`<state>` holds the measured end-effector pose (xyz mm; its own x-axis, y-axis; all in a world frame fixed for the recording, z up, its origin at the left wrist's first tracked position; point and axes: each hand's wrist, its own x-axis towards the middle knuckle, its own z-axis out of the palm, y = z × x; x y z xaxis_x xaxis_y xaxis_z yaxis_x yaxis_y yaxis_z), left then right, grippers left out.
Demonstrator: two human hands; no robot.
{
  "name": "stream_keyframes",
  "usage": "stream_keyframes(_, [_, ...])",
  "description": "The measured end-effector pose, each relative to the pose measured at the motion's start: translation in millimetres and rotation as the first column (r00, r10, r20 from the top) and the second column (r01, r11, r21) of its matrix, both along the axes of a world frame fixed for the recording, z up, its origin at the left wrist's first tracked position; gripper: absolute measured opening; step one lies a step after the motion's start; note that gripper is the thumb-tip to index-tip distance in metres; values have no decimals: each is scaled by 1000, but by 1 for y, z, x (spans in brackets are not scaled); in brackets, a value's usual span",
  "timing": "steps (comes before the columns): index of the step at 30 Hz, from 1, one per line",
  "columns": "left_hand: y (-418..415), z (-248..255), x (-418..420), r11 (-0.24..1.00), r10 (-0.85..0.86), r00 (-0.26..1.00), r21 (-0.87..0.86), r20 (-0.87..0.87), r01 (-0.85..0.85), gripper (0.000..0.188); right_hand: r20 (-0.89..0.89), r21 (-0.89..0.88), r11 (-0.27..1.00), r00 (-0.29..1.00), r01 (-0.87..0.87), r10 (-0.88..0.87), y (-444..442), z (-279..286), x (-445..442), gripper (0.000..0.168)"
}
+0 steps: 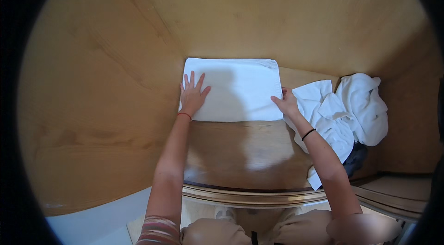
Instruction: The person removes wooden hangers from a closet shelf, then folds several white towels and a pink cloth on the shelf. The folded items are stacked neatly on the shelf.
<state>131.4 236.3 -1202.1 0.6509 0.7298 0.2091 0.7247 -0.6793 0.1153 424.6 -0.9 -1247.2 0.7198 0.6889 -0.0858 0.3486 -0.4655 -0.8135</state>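
Note:
A flat, folded white cloth point(239, 89), with several layers showing at its upper right corner, lies on the wooden floor of a cabinet, against the back and left walls. My left hand point(194, 95) rests on its left part with the fingers spread. At the right edge, my right hand point(286, 102) has its thumb on top of the cloth and its fingers curled by the side, partly hidden. Just right of that hand lies a crumpled white cloth point(327, 116), beside a bunched white towel point(362, 106).
A dark cloth point(357, 158) lies under my right forearm, by the white cloths. Wooden panels point(86, 89) enclose the left, back and right. Along the front runs a metal-coloured sliding-door track point(253, 198), with my knees point(215, 233) below it.

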Motion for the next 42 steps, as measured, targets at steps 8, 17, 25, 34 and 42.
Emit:
stream_keyframes(8, [-3,-4,16,986,99,989,142,-111,-82,51,334,38,999,943,-8,-5,-25,66,-28,49])
stream_keyframes(17, [-53,15,32,992,-122,992,-25,-44,121,52,659,-276,955,702,-108,270,-182,66,-39,51])
stream_keyframes(25, [-254,78,45,337,-511,700,-633,499,697,49,-185,420,787,891,452,-414,-180,157,-85,27])
stream_keyframes(34, [-298,88,-8,-282,523,703,-681,482,676,55,-147,567,777,895,-273,422,-175,237,-133,32])
stream_keyframes(42, [-277,196,-49,-43,575,427,-495,698,868,70,-386,-29,876,813,-482,435,-184,107,-46,51])
